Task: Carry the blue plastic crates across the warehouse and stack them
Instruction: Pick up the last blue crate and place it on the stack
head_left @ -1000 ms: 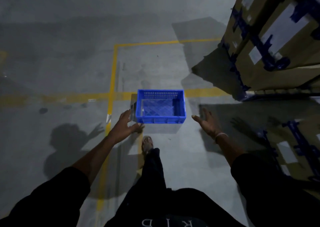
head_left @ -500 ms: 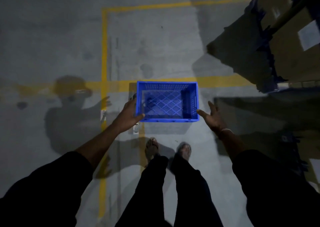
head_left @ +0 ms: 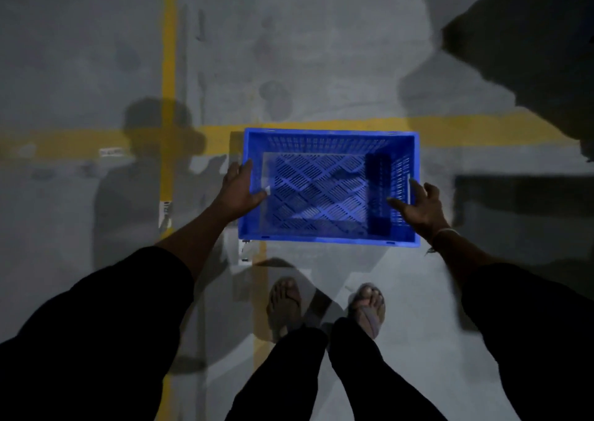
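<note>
One blue plastic crate (head_left: 328,240) with slotted walls and a lattice bottom sits empty on the concrete floor, just in front of my feet. My left hand (head_left: 236,190) grips its left wall, with the thumb hooked over the rim into the crate and the fingers on the outside. At the right wall, my right hand (head_left: 419,207) straddles the rim. Its thumb points into the crate and its fingers are spread and fairly straight on the outside. No other crate is in view.
Yellow floor lines (head_left: 168,67) cross just behind and left of the crate. A dark shadowed mass (head_left: 546,51) fills the top right corner. My sandalled feet (head_left: 284,305) stand right behind the crate. Small white labels (head_left: 165,213) are stuck to the floor at left.
I have stepped closer and bent over the crate. Both hands moved from its near corners onto its side walls, thumbs now inside the rim. The cardboard stacks at right have left the view.
</note>
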`<control>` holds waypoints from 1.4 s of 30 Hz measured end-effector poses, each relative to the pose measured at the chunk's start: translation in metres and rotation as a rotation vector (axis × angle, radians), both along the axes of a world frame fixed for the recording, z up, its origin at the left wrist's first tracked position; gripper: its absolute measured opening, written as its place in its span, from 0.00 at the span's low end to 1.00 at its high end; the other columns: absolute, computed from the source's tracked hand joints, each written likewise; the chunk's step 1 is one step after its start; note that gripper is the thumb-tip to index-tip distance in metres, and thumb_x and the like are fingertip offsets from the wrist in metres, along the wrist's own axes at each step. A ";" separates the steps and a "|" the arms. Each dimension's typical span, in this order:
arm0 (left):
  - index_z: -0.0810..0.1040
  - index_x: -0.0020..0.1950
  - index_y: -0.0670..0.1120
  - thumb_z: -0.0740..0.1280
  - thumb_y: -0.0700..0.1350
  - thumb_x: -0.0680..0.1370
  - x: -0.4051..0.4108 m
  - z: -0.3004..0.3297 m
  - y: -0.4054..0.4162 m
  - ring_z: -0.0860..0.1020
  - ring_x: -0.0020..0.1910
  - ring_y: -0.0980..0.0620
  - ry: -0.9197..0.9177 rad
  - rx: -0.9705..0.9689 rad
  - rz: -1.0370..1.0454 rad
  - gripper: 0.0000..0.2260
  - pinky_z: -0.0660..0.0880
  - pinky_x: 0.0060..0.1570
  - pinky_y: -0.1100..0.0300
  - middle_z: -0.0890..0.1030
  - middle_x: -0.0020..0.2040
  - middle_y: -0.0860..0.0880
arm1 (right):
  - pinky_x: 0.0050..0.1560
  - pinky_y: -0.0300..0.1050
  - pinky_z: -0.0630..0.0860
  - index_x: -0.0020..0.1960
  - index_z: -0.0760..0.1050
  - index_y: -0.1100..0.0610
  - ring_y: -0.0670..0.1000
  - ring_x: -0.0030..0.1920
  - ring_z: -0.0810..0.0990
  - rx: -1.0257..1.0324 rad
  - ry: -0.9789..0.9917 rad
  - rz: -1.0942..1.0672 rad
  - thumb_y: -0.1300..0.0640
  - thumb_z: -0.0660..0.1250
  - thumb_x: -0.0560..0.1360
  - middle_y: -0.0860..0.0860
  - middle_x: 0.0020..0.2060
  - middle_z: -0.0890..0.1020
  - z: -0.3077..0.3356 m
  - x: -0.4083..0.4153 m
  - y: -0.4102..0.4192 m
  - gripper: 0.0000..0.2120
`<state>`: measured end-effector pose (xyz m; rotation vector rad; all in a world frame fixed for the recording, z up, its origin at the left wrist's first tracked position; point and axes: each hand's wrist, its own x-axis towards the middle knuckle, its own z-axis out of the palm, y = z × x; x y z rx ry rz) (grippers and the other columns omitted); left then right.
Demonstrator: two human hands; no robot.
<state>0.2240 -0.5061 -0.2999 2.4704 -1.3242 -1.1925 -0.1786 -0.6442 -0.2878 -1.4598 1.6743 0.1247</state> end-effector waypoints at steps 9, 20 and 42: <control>0.55 0.80 0.57 0.71 0.61 0.71 0.011 -0.123 -0.032 0.65 0.72 0.32 -0.003 0.062 0.209 0.41 0.68 0.69 0.35 0.61 0.76 0.37 | 0.73 0.55 0.63 0.78 0.59 0.53 0.66 0.71 0.64 -0.055 0.050 -0.016 0.31 0.68 0.68 0.57 0.72 0.57 -0.118 0.006 -0.058 0.46; 0.57 0.81 0.52 0.70 0.58 0.70 0.006 -0.057 -0.034 0.68 0.69 0.34 -0.013 0.006 0.212 0.42 0.68 0.69 0.47 0.67 0.71 0.35 | 0.68 0.61 0.70 0.76 0.61 0.51 0.68 0.65 0.70 -0.128 0.057 -0.007 0.42 0.77 0.68 0.58 0.68 0.63 -0.067 -0.022 -0.061 0.43; 0.49 0.83 0.48 0.64 0.41 0.79 -0.041 0.460 -0.035 0.78 0.53 0.28 -0.256 -0.215 -0.425 0.36 0.75 0.53 0.43 0.53 0.79 0.36 | 0.60 0.53 0.71 0.74 0.66 0.59 0.66 0.56 0.74 -0.465 0.074 -0.172 0.70 0.62 0.73 0.65 0.64 0.66 0.442 -0.113 0.070 0.30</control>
